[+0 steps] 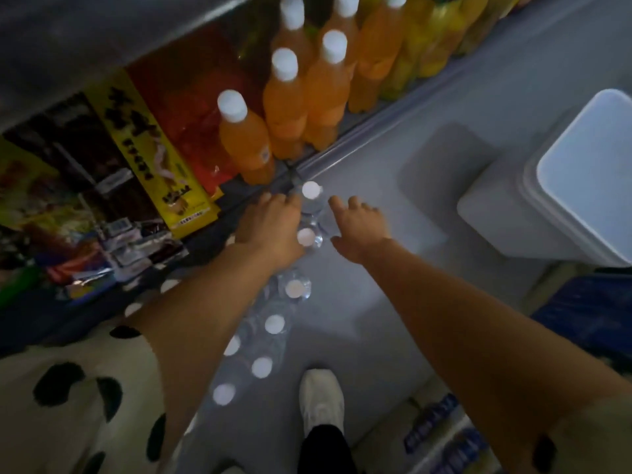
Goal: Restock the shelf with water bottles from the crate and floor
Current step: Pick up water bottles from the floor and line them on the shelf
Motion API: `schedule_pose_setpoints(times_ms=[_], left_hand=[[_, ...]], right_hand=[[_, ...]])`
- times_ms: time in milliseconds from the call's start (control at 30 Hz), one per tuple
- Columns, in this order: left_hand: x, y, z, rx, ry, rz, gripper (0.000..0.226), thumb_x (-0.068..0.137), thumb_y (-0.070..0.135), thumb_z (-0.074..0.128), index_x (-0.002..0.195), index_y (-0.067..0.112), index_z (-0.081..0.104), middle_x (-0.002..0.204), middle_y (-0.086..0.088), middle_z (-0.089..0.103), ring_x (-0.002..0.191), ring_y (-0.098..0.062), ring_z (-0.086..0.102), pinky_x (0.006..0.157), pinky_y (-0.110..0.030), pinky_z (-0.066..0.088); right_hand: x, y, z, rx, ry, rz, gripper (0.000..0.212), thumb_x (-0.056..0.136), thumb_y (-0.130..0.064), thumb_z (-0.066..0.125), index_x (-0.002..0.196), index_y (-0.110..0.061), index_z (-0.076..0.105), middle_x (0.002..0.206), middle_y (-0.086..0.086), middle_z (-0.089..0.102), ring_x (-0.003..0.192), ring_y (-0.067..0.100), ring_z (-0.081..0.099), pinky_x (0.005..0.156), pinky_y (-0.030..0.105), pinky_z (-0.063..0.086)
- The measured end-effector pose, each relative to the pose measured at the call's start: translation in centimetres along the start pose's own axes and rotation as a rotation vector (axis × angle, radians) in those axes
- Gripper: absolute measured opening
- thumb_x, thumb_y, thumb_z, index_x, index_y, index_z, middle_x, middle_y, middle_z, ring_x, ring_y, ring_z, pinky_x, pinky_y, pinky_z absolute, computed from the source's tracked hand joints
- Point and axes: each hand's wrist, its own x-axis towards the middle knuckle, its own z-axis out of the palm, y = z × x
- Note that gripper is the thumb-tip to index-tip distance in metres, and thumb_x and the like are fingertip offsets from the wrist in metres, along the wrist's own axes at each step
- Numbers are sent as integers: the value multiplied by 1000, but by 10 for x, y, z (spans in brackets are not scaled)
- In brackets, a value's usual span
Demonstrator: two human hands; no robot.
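Several clear water bottles with white caps stand in a row on the grey floor, from one near my foot up to two by the shelf edge. My left hand lies against the left side of those two front bottles, fingers stretched toward the shelf. My right hand is on their right side with fingers spread and holds nothing. The bottom shelf's metal edge runs just beyond the hands. A blue crate sits at the right.
Orange drink bottles with white caps and yellow ones fill the shelf. Snack packets lie at the left. A white lidded bin stands right of the hands. My white shoe and blue-labelled packed bottles are below.
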Motion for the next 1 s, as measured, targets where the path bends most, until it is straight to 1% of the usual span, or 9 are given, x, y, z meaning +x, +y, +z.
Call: schedule_pose_setpoints(times_ms=[233, 400, 500, 567, 700, 767, 833, 933, 1000], left_hand=[[3, -11, 4, -35, 15, 22, 64, 79, 36, 72, 131, 11, 44, 131, -13, 49, 125, -32, 40, 95, -40, 39], [-24, 1, -38, -68, 34, 41, 64, 79, 34, 73, 132, 12, 44, 131, -10, 49, 124, -30, 42, 94, -39, 40], [-60, 16, -77, -111, 48, 59, 62, 80, 31, 72, 132, 13, 45, 129, -10, 50, 123, -30, 43, 94, -37, 40], [-91, 27, -108, -164, 49, 71, 59, 78, 28, 73, 130, 13, 47, 126, -10, 51, 120, -30, 45, 92, -35, 41], [-161, 48, -181, -263, 78, 115, 56, 69, 28, 80, 117, 14, 54, 119, -7, 56, 112, -27, 54, 87, -35, 48], [-199, 58, -223, -315, 128, 162, 66, 67, 29, 83, 124, 14, 52, 126, -6, 55, 117, -27, 53, 93, -36, 47], [-241, 67, -269, -372, 154, 196, 79, 67, 26, 85, 135, 12, 46, 132, -6, 51, 121, -25, 51, 98, -34, 43], [-298, 72, -329, -410, 206, 273, 73, 59, 33, 87, 121, 17, 54, 114, 4, 59, 106, -17, 57, 92, -36, 48], [-335, 73, -365, -418, 244, 323, 68, 55, 38, 85, 115, 22, 56, 105, 10, 61, 96, -11, 59, 85, -29, 49]], right_hand=[[19, 2, 2, -55, 31, -36, 45, 93, -10, 53, 134, -10, 35, 119, 20, 53, 107, 40, 57, 85, 40, 46], [-27, 5, -61, -44, 48, -88, 41, 96, -18, 49, 134, -9, 35, 117, 19, 53, 106, 40, 56, 79, 39, 43], [-71, 6, -131, -32, 39, -129, 41, 95, -18, 49, 133, -10, 36, 114, 18, 53, 104, 39, 55, 71, 37, 36], [-107, 4, -186, -9, 48, -145, 41, 94, -20, 52, 132, -11, 38, 115, 18, 54, 106, 39, 55, 70, 36, 36], [-194, -7, -305, 23, 117, -204, 51, 90, -27, 59, 137, -19, 39, 123, 13, 57, 110, 35, 55, 82, 40, 47], [-241, -17, -365, 25, 190, -224, 55, 86, -28, 62, 137, -24, 42, 122, 12, 59, 108, 34, 57, 82, 41, 49], [-287, -29, -424, 15, 261, -236, 47, 84, -29, 64, 128, -21, 49, 113, 13, 62, 103, 34, 58, 78, 40, 49], [-356, -56, -506, 14, 351, -275, 33, 83, -30, 64, 111, -15, 56, 103, 13, 63, 97, 32, 58, 73, 34, 42], [-402, -77, -556, -4, 403, -305, 32, 84, -32, 65, 109, -14, 58, 104, 12, 62, 100, 29, 56, 75, 32, 38]])
